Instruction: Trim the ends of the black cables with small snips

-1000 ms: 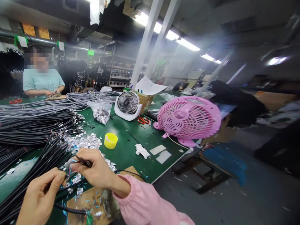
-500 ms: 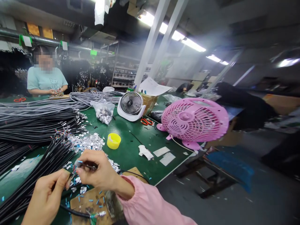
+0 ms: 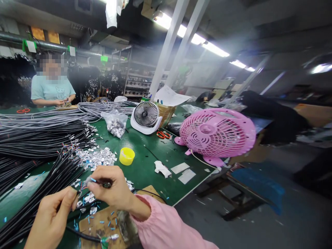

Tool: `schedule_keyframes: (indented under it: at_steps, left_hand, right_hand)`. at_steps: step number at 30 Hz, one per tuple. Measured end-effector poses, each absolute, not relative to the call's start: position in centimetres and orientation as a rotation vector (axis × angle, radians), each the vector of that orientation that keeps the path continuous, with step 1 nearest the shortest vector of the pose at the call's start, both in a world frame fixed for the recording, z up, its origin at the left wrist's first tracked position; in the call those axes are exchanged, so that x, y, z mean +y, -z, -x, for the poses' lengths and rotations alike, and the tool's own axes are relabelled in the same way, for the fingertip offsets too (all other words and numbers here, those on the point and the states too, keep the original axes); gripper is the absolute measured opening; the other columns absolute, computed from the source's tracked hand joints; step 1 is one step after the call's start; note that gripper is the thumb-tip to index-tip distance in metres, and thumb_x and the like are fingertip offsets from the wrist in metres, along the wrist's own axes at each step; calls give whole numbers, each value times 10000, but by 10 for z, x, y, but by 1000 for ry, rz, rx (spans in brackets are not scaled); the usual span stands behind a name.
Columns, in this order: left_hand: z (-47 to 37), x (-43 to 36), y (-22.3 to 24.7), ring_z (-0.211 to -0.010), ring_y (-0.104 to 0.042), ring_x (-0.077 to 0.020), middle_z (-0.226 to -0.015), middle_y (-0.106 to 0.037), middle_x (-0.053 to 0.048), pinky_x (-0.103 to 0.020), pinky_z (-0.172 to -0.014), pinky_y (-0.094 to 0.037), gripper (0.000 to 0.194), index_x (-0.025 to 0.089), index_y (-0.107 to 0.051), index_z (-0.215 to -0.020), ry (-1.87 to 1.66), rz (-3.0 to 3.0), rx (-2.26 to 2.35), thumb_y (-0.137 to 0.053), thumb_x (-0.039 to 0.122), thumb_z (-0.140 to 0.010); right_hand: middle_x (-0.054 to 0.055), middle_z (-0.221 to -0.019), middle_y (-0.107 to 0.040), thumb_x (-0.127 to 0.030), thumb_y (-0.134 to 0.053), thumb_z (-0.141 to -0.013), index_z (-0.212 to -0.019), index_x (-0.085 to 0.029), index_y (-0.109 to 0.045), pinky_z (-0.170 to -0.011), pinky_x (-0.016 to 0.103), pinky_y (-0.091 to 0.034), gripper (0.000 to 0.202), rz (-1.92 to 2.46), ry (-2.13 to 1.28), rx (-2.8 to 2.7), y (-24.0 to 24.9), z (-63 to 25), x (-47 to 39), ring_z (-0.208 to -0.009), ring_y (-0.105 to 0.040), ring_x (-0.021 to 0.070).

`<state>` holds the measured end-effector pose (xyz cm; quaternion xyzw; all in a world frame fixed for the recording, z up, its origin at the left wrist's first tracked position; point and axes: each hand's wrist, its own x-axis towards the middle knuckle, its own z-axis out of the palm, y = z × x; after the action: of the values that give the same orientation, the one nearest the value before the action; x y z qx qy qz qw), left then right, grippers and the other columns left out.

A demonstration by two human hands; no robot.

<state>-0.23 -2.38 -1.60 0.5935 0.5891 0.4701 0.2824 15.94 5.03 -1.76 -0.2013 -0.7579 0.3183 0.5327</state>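
My left hand (image 3: 55,209) is closed in a pinch around the end of a black cable, mostly covered by my fingers. Thin coloured wires (image 3: 83,187) fan out of that end toward my right hand (image 3: 110,185). My right fingers are curled around a small dark tool (image 3: 105,182), too hidden to name exactly. A short blue piece (image 3: 93,180) shows by the right fingertips. Under my hands is a worn wooden board (image 3: 97,221) with several blue bits on it, and a thick black cable (image 3: 84,236) with a green and silver end reaches across it.
Black cables (image 3: 55,180) lie bundled at left, near foil scraps (image 3: 98,157). A yellow cup (image 3: 127,156), a bag (image 3: 114,123), a small white fan (image 3: 145,116), orange-handled scissors (image 3: 163,135) and a pink fan (image 3: 218,133) stand farther back. Across the table sits a person (image 3: 53,90).
My right hand has shifted slightly right, away from the left, and more of the coloured wires shows between them. My left hand stays nearly in place.
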Motion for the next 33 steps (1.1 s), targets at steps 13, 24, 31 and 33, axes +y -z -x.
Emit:
schedule_keyframes:
  at_steps: [13, 24, 31, 33]
  left_hand:
    - [-3, -28, 15, -492, -331, -115, -539, -371, 52, -206, -378, -269, 470, 236, -412, -538, -1269, -1547, 1625, -470, 538, -894]
    - [8, -19, 20, -778, -719, -174, -885, -747, -18, -192, -677, -580, 250, 282, -785, -971, -1418, -1756, 1410, -639, 457, -868]
    - [-2, -27, 13, -650, -648, -125, -729, -667, 39, -154, -631, -564, 265, 265, -696, -740, -1648, -1468, 1499, -741, 525, -767]
    - [-1, -25, 13, -608, -659, -124, -692, -679, 51, -156, -606, -576, 291, 272, -729, -786, -1677, -1428, 1553, -788, 541, -693]
  right_hand:
    - [41, -688, -639, -479, -588, -957, -823, -165, -728, -608, 258, -467, 369, 424, -768, -1928, 23, -160, 53, -616, -543, 139]
    - [-58, -535, -448, -552, -744, -739, -580, -169, -560, -479, 208, -347, 453, 586, -1320, -1687, 6, -156, 50, -503, -354, 70]
    - [-52, -582, -502, -285, -714, -770, -667, -160, -638, -505, 197, -369, 179, 657, -1328, -1667, 9, -155, 45, -535, -395, 75]
    - [-32, -681, -599, -253, -692, -805, -902, -163, -727, -569, 205, -431, 138, 720, -1320, -1664, 9, -156, 43, -589, -479, 93]
